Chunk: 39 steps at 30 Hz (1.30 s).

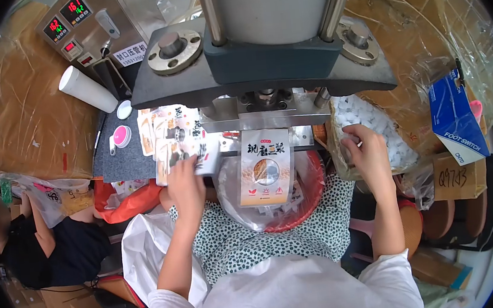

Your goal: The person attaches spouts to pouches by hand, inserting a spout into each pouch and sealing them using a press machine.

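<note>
A printed pouch hangs upright, its top edge under the metal jaws of a press machine. My left hand is at a pile of similar pouches on the left, its fingers closed on the slightly blurred edge of a pouch. On the right, my right hand is raised at the near edge of a box of small white plastic pieces. Its thumb and forefinger are pinched together; whatever they hold is too small to make out.
Below the hanging pouch, a red basin lined with clear plastic holds several pouches. A control box with lit displays stands back left, near a white cup. A blue foot-switch box is at right. Another person sits far left.
</note>
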Motion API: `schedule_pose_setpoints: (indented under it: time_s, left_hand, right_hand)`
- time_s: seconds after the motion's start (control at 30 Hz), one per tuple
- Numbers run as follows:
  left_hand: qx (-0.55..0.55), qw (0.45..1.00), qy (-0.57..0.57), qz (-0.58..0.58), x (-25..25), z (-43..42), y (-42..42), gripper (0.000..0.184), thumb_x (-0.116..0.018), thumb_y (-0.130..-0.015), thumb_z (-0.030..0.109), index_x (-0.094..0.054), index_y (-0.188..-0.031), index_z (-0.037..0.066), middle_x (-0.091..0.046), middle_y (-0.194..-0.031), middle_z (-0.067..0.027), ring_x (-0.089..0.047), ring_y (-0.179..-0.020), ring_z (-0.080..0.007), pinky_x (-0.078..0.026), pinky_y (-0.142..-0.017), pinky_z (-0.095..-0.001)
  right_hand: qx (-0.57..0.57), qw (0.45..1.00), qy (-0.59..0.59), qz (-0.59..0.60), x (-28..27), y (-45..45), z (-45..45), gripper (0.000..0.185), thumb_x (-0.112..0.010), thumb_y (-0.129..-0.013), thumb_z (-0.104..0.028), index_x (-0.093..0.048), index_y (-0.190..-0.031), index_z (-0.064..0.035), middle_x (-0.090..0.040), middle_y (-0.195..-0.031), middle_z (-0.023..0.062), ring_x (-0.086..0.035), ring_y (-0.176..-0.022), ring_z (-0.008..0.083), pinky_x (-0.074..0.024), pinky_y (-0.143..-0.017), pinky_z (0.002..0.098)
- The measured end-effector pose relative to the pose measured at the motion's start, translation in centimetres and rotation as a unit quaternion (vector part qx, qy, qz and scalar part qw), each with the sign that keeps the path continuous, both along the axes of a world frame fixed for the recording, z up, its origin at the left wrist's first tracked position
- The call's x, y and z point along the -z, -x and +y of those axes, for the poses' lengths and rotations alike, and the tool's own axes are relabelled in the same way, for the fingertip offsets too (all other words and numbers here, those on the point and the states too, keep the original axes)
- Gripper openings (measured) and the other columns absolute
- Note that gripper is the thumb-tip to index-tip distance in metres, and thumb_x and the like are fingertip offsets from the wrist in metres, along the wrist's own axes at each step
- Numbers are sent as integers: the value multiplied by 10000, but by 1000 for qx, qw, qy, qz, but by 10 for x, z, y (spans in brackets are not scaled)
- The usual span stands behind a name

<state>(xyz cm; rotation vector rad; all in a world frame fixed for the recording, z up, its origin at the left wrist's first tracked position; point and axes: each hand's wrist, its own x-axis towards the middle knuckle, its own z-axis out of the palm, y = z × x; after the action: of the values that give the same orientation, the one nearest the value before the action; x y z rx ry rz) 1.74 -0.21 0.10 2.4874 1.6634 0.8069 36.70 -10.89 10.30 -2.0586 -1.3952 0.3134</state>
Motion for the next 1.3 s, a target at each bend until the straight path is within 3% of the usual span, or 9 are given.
schedule_pose_setpoints:
  time_s: [0.17, 0.33, 0.53, 0.73, 0.97, 1.07, 1.2, 1.27, 1.3]
  left_hand:
    - [1, 998, -31, -63, -39, -32, -9, 284, -651, -735, -35, -690, -999, 62, -659, -924, -77, -641, -876, -294, -473, -763, -416]
    - [82, 994, -45, -63, -72, -52, -30, 362, -634, -652, -81, -683, -988, 42, -659, -924, -104, -655, -853, -298, -504, -739, -392]
    - [227, 959, 121, -122, -62, -56, -43, 240, -656, -734, -29, -677, -967, 28, -640, -845, -121, -639, -751, -341, -509, -660, -419]
    - [146, 821, 497, -240, -46, -24, -79, 199, -618, -952, 114, -678, -1029, -59, -709, -981, -97, -651, -801, -90, -522, -648, -303]
    - [67, 627, 576, -520, -32, 2, -105, 276, -622, -964, 161, -653, -1038, -103, -702, -948, -76, -653, -810, -110, -526, -646, -286]
    - [95, 764, 510, -383, -8, 9, -93, 349, -626, -966, 192, -594, -1125, -117, -705, -940, -86, -681, -762, -190, -536, -645, -312]
    - [23, 993, 67, -96, -17, 29, -37, 623, -703, -893, 276, -441, -1336, -76, -584, -1238, -231, -592, -1107, -377, -469, -934, -447]
    - [27, 995, -4, 93, 26, 25, -13, 814, -767, -791, 291, -370, -1433, -12, -372, -1482, -263, -344, -1393, -401, -280, -1130, -520]
    - [50, 989, -18, 140, 21, 13, -13, 771, -760, -787, 209, -391, -1433, 10, -413, -1453, -241, -404, -1342, -406, -333, -1092, -504]
  right_hand:
    - [-193, 962, -71, 181, -14, 36, 1, 243, -692, -849, -36, -686, -1087, 12, -705, -974, 158, -688, -825, 286, -547, -752, 359]
    - [-350, 914, -208, -1, -10, 84, 22, 179, -696, -821, -29, -662, -996, -11, -675, -952, 116, -628, -893, 297, -516, -780, 386]
    - [-412, 901, -113, 70, 2, 81, 26, 257, -700, -819, -57, -635, -1060, 4, -670, -1030, 136, -629, -926, 312, -512, -813, 413]
    - [-201, 965, -108, 129, 8, 61, 19, 405, -727, -845, -125, -615, -1213, 6, -662, -1083, 221, -662, -969, 367, -522, -849, 420]
    - [-79, 987, -49, -127, -5, 24, -7, 302, -720, -814, -104, -650, -1087, 3, -676, -978, 216, -664, -889, 387, -521, -784, 443]
    - [2, 980, 41, -196, 21, 1, -7, 236, -701, -795, -62, -654, -1017, 0, -676, -899, 209, -669, -849, 388, -518, -760, 457]
    - [-26, 990, 38, -136, 23, -6, -4, 174, -632, -822, -31, -649, -988, 19, -681, -875, 223, -672, -850, 391, -523, -750, 473]
    - [-25, 994, 26, -101, 21, -9, -3, 160, -605, -847, -30, -650, -989, 29, -685, -889, 228, -673, -844, 387, -523, -757, 466]
    - [-20, 996, 12, -89, 21, -10, -2, 158, -592, -861, -30, -653, -992, 33, -686, -893, 228, -675, -837, 382, -524, -763, 455]
